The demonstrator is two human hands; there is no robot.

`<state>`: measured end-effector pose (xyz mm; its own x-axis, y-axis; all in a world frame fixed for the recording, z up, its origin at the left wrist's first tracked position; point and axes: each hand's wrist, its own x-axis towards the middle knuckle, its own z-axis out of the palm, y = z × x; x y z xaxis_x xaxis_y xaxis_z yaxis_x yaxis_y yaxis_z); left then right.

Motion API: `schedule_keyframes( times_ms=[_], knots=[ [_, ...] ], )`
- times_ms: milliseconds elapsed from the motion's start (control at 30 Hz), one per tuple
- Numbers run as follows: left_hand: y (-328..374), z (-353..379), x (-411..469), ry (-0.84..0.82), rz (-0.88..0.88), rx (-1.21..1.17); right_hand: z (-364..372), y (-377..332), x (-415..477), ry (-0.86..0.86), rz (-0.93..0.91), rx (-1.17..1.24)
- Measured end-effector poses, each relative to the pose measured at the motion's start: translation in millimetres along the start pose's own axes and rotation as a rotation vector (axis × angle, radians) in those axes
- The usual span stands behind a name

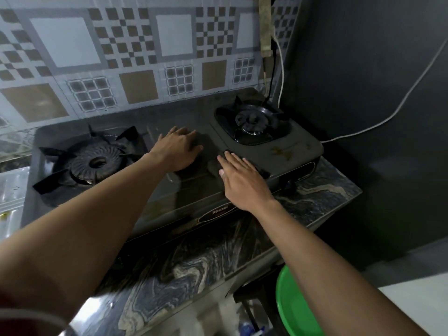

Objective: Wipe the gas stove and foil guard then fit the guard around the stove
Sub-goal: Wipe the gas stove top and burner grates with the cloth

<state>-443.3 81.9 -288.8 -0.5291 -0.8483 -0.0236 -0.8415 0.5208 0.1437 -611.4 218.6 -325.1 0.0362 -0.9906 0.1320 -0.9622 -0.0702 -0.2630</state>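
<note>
A dark two-burner gas stove (186, 192) stands on a marbled counter, with a left burner (97, 163) and a right burner (253, 122). Behind it and round its left side stands the foil guard (135, 52), printed with a grey and brown tile pattern. My left hand (178, 150) rests palm down on the stove top between the burners, holding nothing. My right hand (242, 183) lies flat on a dark cloth (261, 169) near the stove's front edge, fingers stretched out over it. Most of the cloth is hidden under the hand.
The marbled counter (194, 258) runs in front of the stove and ends close to its right side. A green basin (293, 306) sits below the counter's edge at the right. A white cable (388, 112) and a black cord hang along the dark wall behind the right burner.
</note>
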Motion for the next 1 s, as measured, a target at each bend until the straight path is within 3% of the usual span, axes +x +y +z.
schedule_keyframes(
  times_ms=[267, 500, 700, 1000],
  knots=[
    [18.4, -0.3, 12.9, -0.092, 0.004, -0.01, -12.5, 59.6, -2.4, 0.046, 0.138, -0.032],
    [15.4, 3.3, 14.8, -0.104, 0.01, -0.024, -12.1, 47.1, 1.6, 0.068, 0.141, -0.084],
    [11.6, 7.0, 16.5, -0.106, 0.0, -0.024, -18.8, 50.0, 3.8, 0.052, 0.143, 0.095],
    [16.4, 2.8, 26.4, -0.164, -0.08, 0.013, -33.6, 110.5, 7.6, 0.034, 0.281, 0.049]
  ],
)
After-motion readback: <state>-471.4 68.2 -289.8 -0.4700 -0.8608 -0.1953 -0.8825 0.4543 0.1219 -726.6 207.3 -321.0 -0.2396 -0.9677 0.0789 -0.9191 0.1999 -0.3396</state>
